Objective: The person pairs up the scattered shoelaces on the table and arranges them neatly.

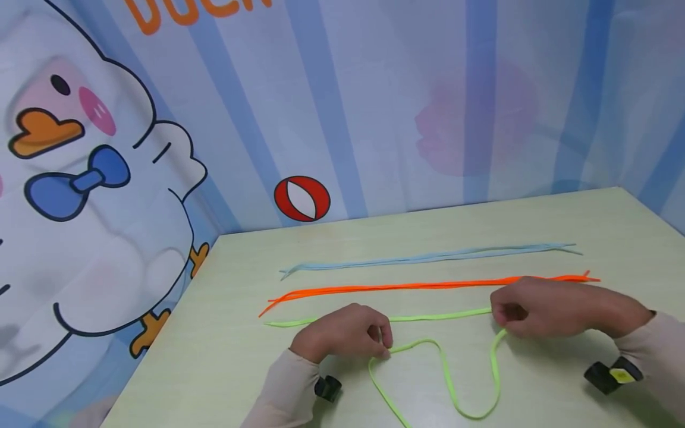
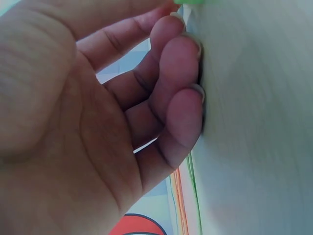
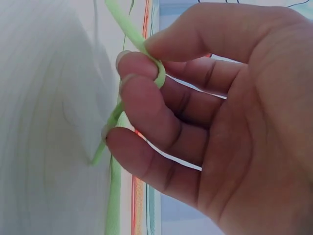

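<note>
A lime-green shoelace hangs in loose curves between both hands, one part running off the bottom of the head view. My left hand pinches it between thumb and fingertip, the other fingers curled with their tips against the table. In the left wrist view only a bit of green lace shows at the top edge. My right hand pinches the lace between thumb and fingers, and a short end pokes out past the fingertips. A straight green strand lies on the table behind the hands, its right part hidden by the right hand.
Beyond the green strand, orange laces lie stretched across the pale table. Farther back are light-blue laces, roughly parallel. A printed cloth with a cartoon duck stands behind and left of the table.
</note>
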`<action>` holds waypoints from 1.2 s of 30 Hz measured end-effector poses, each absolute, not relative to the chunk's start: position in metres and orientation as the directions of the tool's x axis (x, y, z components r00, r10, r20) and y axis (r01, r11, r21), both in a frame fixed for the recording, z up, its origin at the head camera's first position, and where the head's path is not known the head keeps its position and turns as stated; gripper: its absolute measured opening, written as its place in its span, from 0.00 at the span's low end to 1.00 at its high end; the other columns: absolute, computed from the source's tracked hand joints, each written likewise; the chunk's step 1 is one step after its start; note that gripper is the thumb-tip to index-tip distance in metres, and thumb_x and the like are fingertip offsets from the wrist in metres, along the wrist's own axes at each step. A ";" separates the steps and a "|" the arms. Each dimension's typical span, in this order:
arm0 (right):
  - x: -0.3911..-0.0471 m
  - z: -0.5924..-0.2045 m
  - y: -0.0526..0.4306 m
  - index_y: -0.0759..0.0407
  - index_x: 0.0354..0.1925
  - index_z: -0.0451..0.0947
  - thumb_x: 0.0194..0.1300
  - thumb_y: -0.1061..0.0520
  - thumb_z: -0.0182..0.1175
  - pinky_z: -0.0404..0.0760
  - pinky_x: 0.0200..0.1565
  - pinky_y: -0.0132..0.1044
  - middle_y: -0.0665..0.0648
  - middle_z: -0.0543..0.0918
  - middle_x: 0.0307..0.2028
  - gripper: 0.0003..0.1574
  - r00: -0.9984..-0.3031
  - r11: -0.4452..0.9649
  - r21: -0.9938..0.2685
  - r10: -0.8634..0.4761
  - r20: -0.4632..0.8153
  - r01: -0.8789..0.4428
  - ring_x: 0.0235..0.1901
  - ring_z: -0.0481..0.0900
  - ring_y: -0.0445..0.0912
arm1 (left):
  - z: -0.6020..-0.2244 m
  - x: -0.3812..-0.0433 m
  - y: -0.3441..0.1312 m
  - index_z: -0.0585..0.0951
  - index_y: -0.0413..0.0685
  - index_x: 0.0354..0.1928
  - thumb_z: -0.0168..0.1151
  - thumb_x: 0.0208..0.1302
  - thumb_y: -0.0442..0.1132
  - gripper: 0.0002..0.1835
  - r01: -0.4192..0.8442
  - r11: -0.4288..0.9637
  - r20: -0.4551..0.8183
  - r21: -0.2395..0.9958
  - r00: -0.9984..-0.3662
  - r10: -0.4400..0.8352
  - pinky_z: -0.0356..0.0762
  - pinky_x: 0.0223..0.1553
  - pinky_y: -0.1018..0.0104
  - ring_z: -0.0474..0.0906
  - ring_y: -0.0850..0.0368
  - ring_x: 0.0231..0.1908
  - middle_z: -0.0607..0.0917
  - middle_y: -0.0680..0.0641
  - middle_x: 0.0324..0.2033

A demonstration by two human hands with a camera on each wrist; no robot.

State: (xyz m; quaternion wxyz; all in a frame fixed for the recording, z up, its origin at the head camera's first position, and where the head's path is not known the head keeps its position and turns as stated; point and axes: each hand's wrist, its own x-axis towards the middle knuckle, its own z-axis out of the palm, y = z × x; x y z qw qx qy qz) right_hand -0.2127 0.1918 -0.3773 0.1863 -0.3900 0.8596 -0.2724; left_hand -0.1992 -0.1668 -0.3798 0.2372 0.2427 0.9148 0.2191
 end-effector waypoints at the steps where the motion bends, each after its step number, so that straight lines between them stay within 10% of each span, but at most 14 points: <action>1: -0.213 -0.377 0.192 0.42 0.35 0.76 0.69 0.63 0.56 0.71 0.29 0.33 0.41 0.75 0.26 0.13 -0.625 0.543 -0.616 -0.773 -0.103 -0.570 0.25 0.70 0.35 | -0.380 -0.200 -0.167 0.83 0.62 0.30 0.73 0.60 0.39 0.07 0.344 0.787 -0.326 0.513 -0.770 0.549 0.74 0.29 0.68 0.74 0.62 0.28 0.82 0.58 0.28; 17: -0.217 -0.375 0.192 0.41 0.40 0.82 0.66 0.59 0.63 0.76 0.37 0.34 0.39 0.80 0.36 0.10 -0.657 0.560 -0.609 -0.749 -0.084 -0.561 0.34 0.75 0.36 | -0.380 -0.205 -0.177 0.84 0.56 0.31 0.67 0.62 0.35 0.05 0.369 0.723 -0.281 0.583 -0.744 0.606 0.73 0.32 0.69 0.74 0.64 0.30 0.82 0.59 0.28; 36: -0.215 -0.362 0.199 0.44 0.32 0.75 0.69 0.59 0.63 0.70 0.27 0.34 0.41 0.72 0.24 0.11 -0.720 0.522 -0.613 -0.685 0.112 -0.593 0.24 0.70 0.36 | -0.383 -0.215 -0.192 0.87 0.56 0.43 0.58 0.70 0.37 0.10 0.311 0.691 -0.175 0.653 -0.825 0.537 0.76 0.38 0.63 0.79 0.60 0.35 0.85 0.57 0.35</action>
